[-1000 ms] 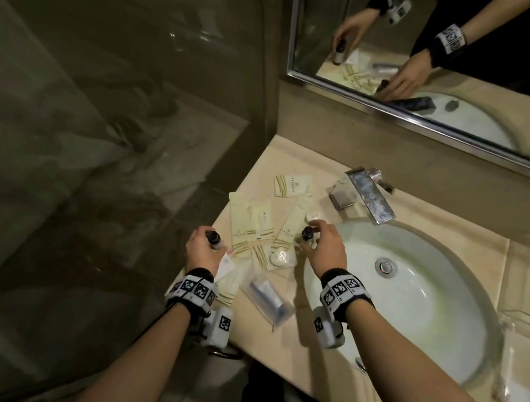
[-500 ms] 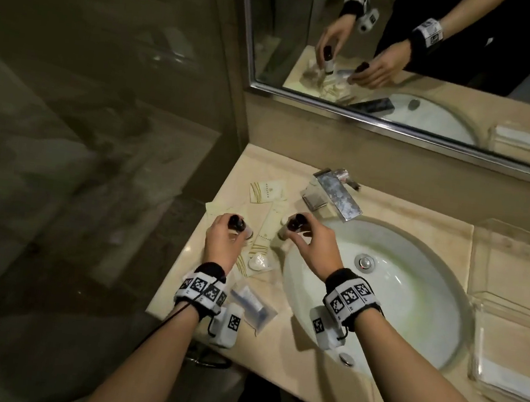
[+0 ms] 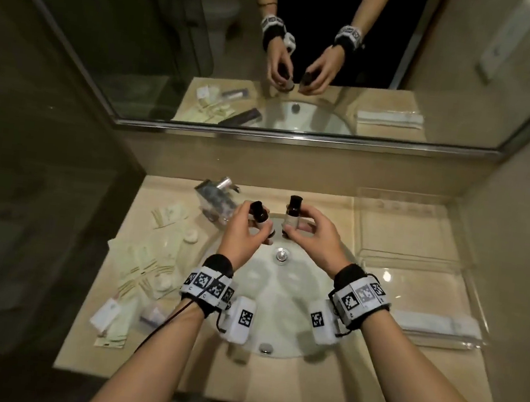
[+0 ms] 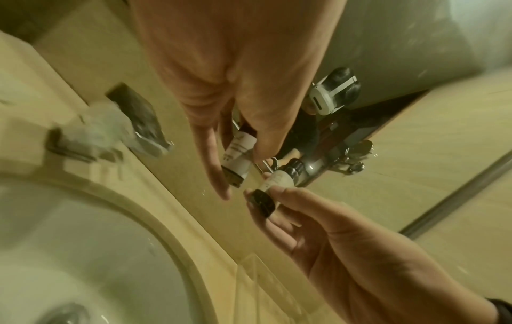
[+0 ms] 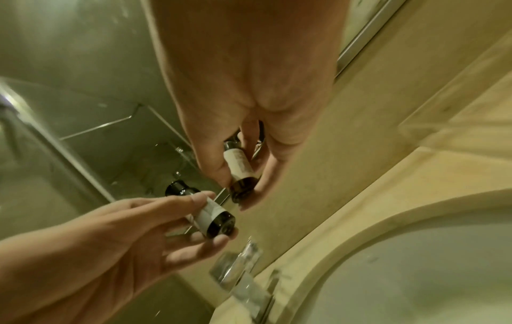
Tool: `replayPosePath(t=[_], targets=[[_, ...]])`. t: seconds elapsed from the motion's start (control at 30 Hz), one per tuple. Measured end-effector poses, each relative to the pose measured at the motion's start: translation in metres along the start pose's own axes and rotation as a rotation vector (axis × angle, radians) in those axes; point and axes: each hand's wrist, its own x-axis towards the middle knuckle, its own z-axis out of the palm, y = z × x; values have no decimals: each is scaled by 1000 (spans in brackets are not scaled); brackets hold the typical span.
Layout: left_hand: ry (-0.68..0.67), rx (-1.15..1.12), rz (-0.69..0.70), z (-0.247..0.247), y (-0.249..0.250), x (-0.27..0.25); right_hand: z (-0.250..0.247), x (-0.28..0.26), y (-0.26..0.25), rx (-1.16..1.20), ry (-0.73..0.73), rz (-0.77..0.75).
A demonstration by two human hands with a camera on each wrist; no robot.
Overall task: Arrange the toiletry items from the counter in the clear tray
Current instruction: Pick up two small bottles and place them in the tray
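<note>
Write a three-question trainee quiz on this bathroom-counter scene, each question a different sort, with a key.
1. True or false: the left hand and the right hand each hold a small dark bottle above the sink.
2. Multiple choice: the clear tray lies (A) left of the sink, (B) right of the sink, (C) inside the sink.
3. Fill in: the cream sachets still lie on the counter to the ___ of the sink.

Key: 1 true. The left bottle and the right bottle are each pinched in a fingertip grip. 2 B. 3 left.
</note>
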Motion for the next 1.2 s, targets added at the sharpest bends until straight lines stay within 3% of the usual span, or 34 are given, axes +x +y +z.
replayPosePath(t=[0.23, 0.43, 0.73, 1.07, 1.2], targets=[[-137, -38, -92, 115, 24, -1, -120, -38, 26, 171, 72, 104], [-247, -39, -160, 193, 31, -9, -183, -62, 61, 169, 171, 161], [-405, -23, -278, 265, 14, -21, -228, -89, 117, 162, 382, 323], [-522, 27, -404, 314, -11, -30, -249, -108, 157, 202, 499, 483], [-517, 146, -412, 332, -18, -30, -256, -112, 163, 52, 550, 518]])
